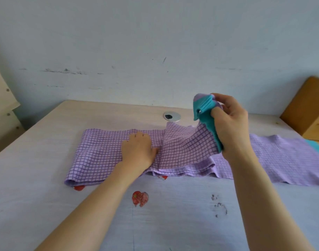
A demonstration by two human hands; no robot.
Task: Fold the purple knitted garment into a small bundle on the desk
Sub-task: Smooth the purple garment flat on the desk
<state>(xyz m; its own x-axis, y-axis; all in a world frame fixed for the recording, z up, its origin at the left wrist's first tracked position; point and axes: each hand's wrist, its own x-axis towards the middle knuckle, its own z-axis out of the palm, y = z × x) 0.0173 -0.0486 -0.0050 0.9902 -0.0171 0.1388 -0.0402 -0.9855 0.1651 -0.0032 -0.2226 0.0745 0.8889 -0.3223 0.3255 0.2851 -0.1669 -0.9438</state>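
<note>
The purple knitted garment (100, 153), lilac with a darker grid pattern, lies spread across the desk (173, 214), part of it folded over. My left hand (138, 151) presses flat on its middle, fingers straight. My right hand (231, 124) is raised above the desk and grips a bunched teal-trimmed end (204, 109) of the garment, lifting that part off the surface. Another plain lilac stretch (281, 160) runs off to the right, ending in a teal edge (318, 147).
A round metal cable grommet (172, 116) sits in the desk behind the garment. Strawberry stickers (139, 198) mark the desk near its front edge. A wooden box (307, 109) stands at the right, and a scuffed wall rises close behind.
</note>
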